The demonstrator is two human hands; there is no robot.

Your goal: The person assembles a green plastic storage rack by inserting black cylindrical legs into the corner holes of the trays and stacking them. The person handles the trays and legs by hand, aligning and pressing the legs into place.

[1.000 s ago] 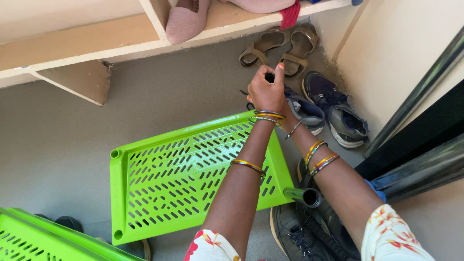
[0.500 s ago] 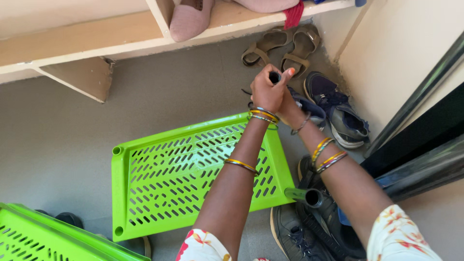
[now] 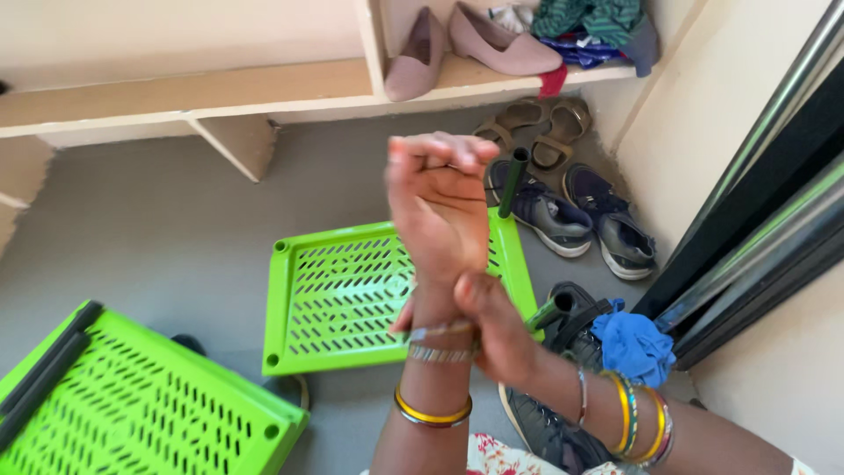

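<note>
While the left hand rises as a loose fist in the middle of the head view, the right hand clamps around the left wrist, fingers on the thin bangles there. The left fingers curl together, and whether they enclose anything cannot be told. The bangles look rigid and smooth, likely slippery on skin and light; they would best be taken at the rim between thumb and fingertips.

Beneath the hands a lime green perforated plastic shelf tray lies flat on the grey floor, with a dark tube standing in its far right corner and another at its near right corner. The tray seems light and stiff, easiest held by its solid edges. A second tray lies near left, cut off by the frame.

Sneakers and sandals sit far right. The tray's near edge is hidden behind the forearms.
</note>
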